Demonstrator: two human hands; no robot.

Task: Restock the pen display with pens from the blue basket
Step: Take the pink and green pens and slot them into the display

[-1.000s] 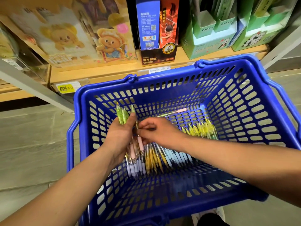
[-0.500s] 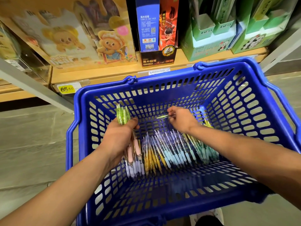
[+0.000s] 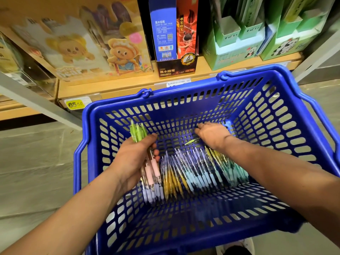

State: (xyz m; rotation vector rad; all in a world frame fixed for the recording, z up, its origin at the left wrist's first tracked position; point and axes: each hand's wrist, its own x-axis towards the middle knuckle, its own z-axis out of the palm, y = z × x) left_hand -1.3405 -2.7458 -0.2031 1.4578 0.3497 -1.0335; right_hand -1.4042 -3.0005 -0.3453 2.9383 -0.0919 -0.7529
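Pens (image 3: 138,133) bunched in left hand (image 3: 132,159), others lying just beside right hand (image 3: 213,135)

A yellow price tag (image 3: 74,104) on the shelf edge, at ten o'clock from the blue basket (image 3: 184,90), reads 65.50, while at twelve o'clock a blue box (image 3: 161,28) and the black tray (image 3: 175,71) under it both read 黑木铅笔, and the red box (image 3: 187,24) beside bears a gold 4.

I see a blue basket (image 3: 294,111), its walls a grid of slots. Inside, colours run in bands: lilac pens (image 3: 154,192), yellow pens (image 3: 171,181), pale blue pens (image 3: 198,178), teal pens (image 3: 233,172). 1 bunch of pens (image 3: 137,131) has lime-green tops and pink grips. Behind sit a yellow price tag (image 3: 74,104) and green boxes (image 3: 235,52) printed with pandas.
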